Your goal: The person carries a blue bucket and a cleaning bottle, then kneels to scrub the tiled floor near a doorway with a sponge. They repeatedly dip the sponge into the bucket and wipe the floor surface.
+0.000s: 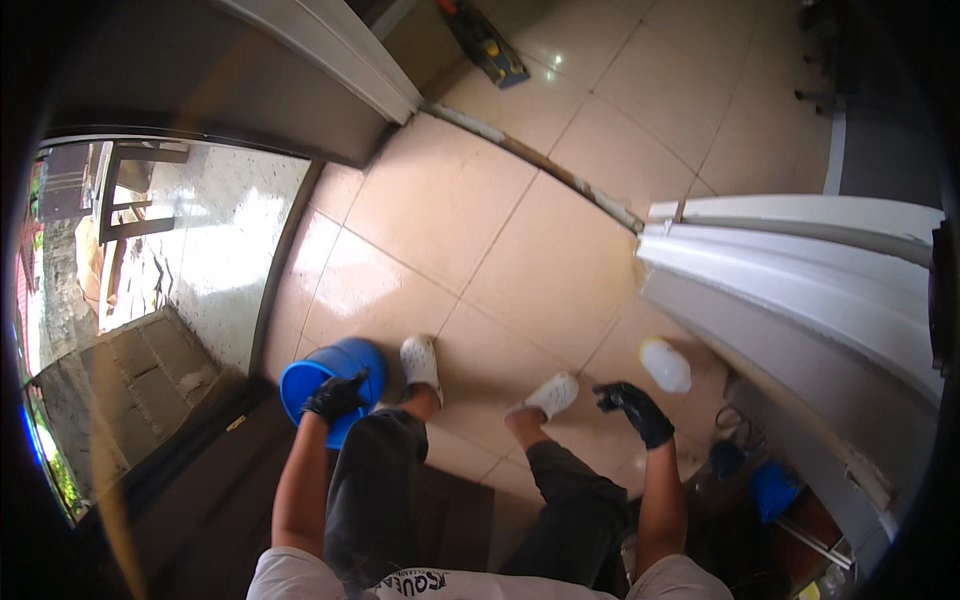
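My left hand [337, 397], in a black glove, is over the mouth of a blue plastic bucket [358, 360]. Its fingers overlap the rim in the picture, but whether they grip the bucket is unclear. My right hand [634, 412], gloved the same way, hangs above the tiles with its fingers bent and apart, and nothing shows in it. Just beyond its knuckles, a translucent white plastic container [666, 365] is on the floor. Between the hands are my feet in white perforated clogs [420, 367].
A raised threshold strip [536, 157] crosses the beige tile floor [480, 217]. Past it lies a black and yellow tool [491, 56]. White door trim [780, 244] juts in from the right. A blue object [775, 489] sits low right; an opening [180, 240] to outside is left.
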A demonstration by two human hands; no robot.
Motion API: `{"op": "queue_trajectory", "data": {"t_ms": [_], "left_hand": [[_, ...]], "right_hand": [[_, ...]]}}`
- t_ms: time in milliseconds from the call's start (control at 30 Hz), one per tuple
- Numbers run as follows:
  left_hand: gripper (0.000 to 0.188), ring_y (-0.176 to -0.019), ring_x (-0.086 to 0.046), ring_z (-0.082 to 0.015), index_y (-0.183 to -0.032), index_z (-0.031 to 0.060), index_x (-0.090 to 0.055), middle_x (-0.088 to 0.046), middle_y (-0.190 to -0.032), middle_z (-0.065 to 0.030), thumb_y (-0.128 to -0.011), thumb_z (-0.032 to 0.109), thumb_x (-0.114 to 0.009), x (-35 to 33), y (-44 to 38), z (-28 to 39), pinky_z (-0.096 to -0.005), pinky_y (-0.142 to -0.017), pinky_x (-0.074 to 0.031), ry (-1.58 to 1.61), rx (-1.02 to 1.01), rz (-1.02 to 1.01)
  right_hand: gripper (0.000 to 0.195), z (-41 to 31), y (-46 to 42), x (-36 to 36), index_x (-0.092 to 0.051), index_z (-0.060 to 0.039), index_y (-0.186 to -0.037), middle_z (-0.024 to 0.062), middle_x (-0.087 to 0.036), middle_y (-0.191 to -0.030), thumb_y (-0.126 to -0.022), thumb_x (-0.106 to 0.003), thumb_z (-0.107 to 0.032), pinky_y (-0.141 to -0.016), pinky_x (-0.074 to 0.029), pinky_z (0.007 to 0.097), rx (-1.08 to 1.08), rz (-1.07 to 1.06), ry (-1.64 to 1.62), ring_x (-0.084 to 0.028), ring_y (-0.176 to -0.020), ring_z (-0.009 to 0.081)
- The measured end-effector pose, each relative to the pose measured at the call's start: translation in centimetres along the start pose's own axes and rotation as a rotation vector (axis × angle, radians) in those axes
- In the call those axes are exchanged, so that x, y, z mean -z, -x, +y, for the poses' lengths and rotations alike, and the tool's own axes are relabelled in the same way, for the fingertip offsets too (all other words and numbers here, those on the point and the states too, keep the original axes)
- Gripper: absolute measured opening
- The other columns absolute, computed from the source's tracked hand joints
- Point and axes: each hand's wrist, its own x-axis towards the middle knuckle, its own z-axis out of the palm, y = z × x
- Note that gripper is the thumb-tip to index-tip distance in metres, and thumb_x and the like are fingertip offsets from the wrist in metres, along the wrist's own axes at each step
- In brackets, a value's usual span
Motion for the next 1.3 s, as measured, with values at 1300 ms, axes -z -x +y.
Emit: {"op": "queue_trajectory", "data": {"t_ms": [1300], "left_hand": [[0.052,-0.095,-0.063,-0.0316,-0.097,0.0068,-0.067,-0.065,-0.1,-0.0196,-0.083,0.055,-0.054,6.2,-13.4,-5.0,-0.0394,-0.083,-0.05,-0.373,0.008,0.7]], "right_hand": [[0.029,-3.2,-35.8,0.7,-0.063,-0.0141,-0.115,-0.0001,-0.066,-0.092,-0.093,-0.05,-0.027,-0.069,-0.045,0.023,0.468,-0.074,0.485,-0.058,-0.077,0.0073]]}}
